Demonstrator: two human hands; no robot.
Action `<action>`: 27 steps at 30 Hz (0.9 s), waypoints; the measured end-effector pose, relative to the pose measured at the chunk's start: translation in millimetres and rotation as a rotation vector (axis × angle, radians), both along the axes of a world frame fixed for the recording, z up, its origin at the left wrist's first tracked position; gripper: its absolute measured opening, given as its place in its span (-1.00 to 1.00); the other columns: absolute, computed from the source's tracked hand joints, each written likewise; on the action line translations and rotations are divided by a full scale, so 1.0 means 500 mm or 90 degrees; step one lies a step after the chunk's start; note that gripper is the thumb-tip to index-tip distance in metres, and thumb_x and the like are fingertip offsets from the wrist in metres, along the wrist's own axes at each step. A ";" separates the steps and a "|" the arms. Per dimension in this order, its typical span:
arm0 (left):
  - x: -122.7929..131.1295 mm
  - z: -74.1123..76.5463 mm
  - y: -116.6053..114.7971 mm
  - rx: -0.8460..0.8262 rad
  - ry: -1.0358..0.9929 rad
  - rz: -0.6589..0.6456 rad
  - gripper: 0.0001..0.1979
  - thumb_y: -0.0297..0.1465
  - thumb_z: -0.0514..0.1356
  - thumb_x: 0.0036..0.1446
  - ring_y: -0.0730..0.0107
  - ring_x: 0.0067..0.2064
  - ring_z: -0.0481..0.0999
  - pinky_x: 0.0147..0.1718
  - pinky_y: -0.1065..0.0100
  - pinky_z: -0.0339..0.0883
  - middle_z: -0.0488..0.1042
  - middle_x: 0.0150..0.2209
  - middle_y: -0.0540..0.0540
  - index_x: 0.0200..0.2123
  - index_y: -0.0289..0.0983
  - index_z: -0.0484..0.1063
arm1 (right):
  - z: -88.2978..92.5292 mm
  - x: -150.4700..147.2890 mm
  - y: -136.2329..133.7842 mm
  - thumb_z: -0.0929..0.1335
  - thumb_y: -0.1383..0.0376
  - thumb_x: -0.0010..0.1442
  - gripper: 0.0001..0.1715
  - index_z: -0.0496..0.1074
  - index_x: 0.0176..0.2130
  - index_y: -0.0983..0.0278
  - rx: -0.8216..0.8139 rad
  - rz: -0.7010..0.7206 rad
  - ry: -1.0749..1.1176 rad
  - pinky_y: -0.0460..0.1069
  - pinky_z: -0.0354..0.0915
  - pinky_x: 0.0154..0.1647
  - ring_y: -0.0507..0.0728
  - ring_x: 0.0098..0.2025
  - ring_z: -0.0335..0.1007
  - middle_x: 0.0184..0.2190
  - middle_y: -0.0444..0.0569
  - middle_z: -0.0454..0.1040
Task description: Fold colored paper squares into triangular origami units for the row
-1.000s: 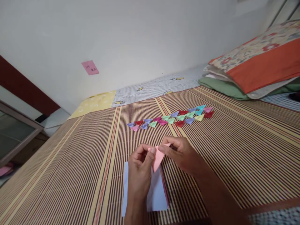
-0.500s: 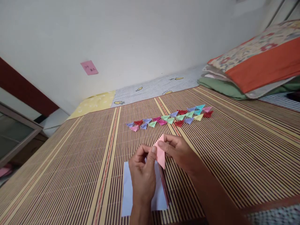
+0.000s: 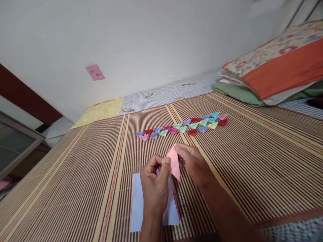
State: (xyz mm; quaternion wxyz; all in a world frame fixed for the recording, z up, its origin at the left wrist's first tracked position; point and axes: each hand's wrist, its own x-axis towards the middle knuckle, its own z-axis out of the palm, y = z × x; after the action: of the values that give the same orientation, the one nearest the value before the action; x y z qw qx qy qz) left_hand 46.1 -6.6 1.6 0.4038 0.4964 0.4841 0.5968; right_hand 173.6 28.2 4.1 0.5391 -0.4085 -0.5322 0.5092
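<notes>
A folded piece of pink paper (image 3: 174, 163) with a pointed lower tip is held up between both hands. My left hand (image 3: 155, 183) pinches its left edge, thumb on the near face. On the upper right corner, my right hand (image 3: 193, 163) grips with its thumb and fingers closed. Beneath the left hand lies a stack of paper squares (image 3: 137, 205) with a pale blue sheet on top, partly covered by the hand and wrist. Beyond the hands, several small folded paper pieces (image 3: 193, 125) in red, blue, green, pink and yellow stand in slanting rows.
A striped bamboo mat (image 3: 83, 174) covers the bed. At the back right, a floral and orange pillow (image 3: 282, 67) rests on a green folded cloth (image 3: 237, 94). The white wall (image 3: 151, 40) bears a pink note (image 3: 95, 72). A glass-fronted cabinet (image 3: 17, 144) stands at the left.
My right thumb has moved up toward the pink paper's top corner. The paper's lower tip has shifted slightly right. My left hand keeps its pinch.
</notes>
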 end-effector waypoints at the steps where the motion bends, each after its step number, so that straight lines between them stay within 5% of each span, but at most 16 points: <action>1: -0.001 -0.002 0.001 0.011 -0.003 0.026 -0.70 -0.28 0.32 0.20 0.46 -0.45 0.25 -0.43 0.45 0.18 0.30 -0.53 0.07 -0.52 -0.27 0.39 | -0.001 0.003 0.001 0.24 0.12 0.35 -0.53 0.15 -0.56 0.19 0.002 0.035 -0.001 -0.05 0.07 -0.51 0.04 -0.55 0.10 -0.63 -0.21 0.14; 6: -0.003 0.001 0.003 0.042 -0.067 0.160 -0.73 -0.28 0.38 0.13 0.49 -0.47 0.32 -0.45 0.48 0.24 0.34 -0.55 0.08 -0.51 -0.27 0.44 | -0.010 0.015 0.011 0.30 0.04 0.34 -0.47 0.28 -0.57 0.24 0.036 0.181 -0.051 -0.06 0.08 -0.47 0.02 -0.53 0.14 -0.62 -0.20 0.22; 11: -0.007 0.008 0.003 0.041 -0.140 0.177 -0.71 -0.25 0.42 0.07 0.51 -0.54 0.33 -0.52 0.49 0.23 0.35 -0.60 0.08 -0.53 -0.28 0.45 | -0.017 0.007 0.010 0.34 0.12 0.31 -0.58 0.43 -0.50 0.28 0.027 0.254 -0.021 -0.07 0.09 -0.47 0.00 -0.55 0.15 -0.62 -0.20 0.30; 15: -0.014 -0.006 0.012 0.019 -0.204 0.170 -0.67 -0.20 0.44 0.04 0.53 -0.51 0.30 -0.51 0.51 0.22 0.33 -0.58 0.08 -0.51 -0.29 0.47 | -0.013 -0.005 0.001 0.37 0.20 0.25 -0.71 0.48 -0.46 0.29 0.006 0.210 -0.020 -0.09 0.02 -0.55 -0.03 -0.59 0.09 -0.62 -0.22 0.31; 20: -0.019 -0.013 0.027 -0.019 -0.364 0.117 -0.65 -0.25 0.52 -0.10 0.57 -0.53 0.24 -0.54 0.54 0.21 0.32 -0.60 0.09 -0.57 -0.31 0.45 | 0.000 -0.014 -0.012 0.39 0.33 0.21 -0.87 0.46 -0.40 0.28 0.097 0.091 -0.130 -0.08 0.15 -0.45 0.02 -0.45 0.29 -0.49 -0.15 0.43; 27: -0.023 -0.001 0.030 -0.084 -0.471 0.029 -0.66 -0.34 0.57 -0.23 0.59 -0.54 0.33 -0.55 0.57 0.29 0.44 -0.55 0.06 -0.56 -0.32 0.47 | 0.005 -0.009 -0.014 0.40 0.36 0.22 -0.89 0.45 -0.38 0.27 0.162 0.059 -0.205 -0.10 0.18 -0.46 0.01 -0.48 0.31 -0.53 -0.19 0.41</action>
State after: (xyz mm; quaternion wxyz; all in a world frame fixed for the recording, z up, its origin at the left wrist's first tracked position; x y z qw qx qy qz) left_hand 34.8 8.7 1.0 0.5694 0.2090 0.3537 0.7121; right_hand 169.2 21.3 6.6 0.4702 -0.3882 -0.6897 0.3905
